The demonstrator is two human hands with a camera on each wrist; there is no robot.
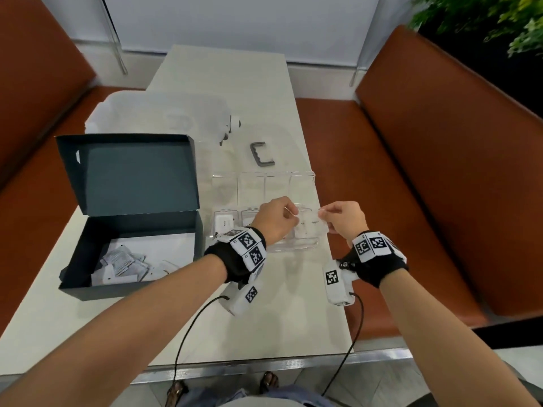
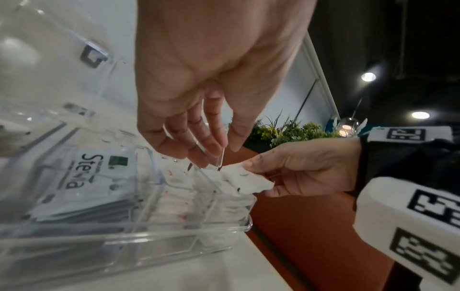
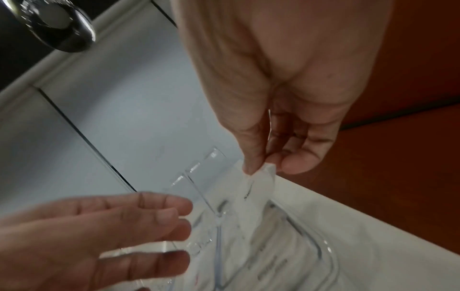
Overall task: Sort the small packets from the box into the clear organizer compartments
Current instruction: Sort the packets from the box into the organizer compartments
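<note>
The clear organizer [image 1: 293,248] sits on the white table to the right of the dark open box [image 1: 73,259], which holds several loose packets [image 1: 123,261]. My right hand [image 1: 324,218] pinches a white packet [image 1: 313,224] by its corner over the organizer's rightmost compartment; the packet [image 3: 259,185] hangs down into it. My left hand [image 1: 293,215] is just left of it, thumb and fingers pinching a clear flap [image 2: 220,157] of the organizer [image 2: 174,232]. Stevia packets [image 2: 97,177] fill a compartment further left, and white packets lie in the others.
A grey C-shaped handle [image 1: 261,155], a white device [image 1: 232,127] and a white plastic bag [image 1: 152,113] lie behind the organizer. Orange bench seats [image 1: 440,201] flank the table. The table's right edge [image 1: 329,259] runs close beside the organizer. Cables hang from both wrists.
</note>
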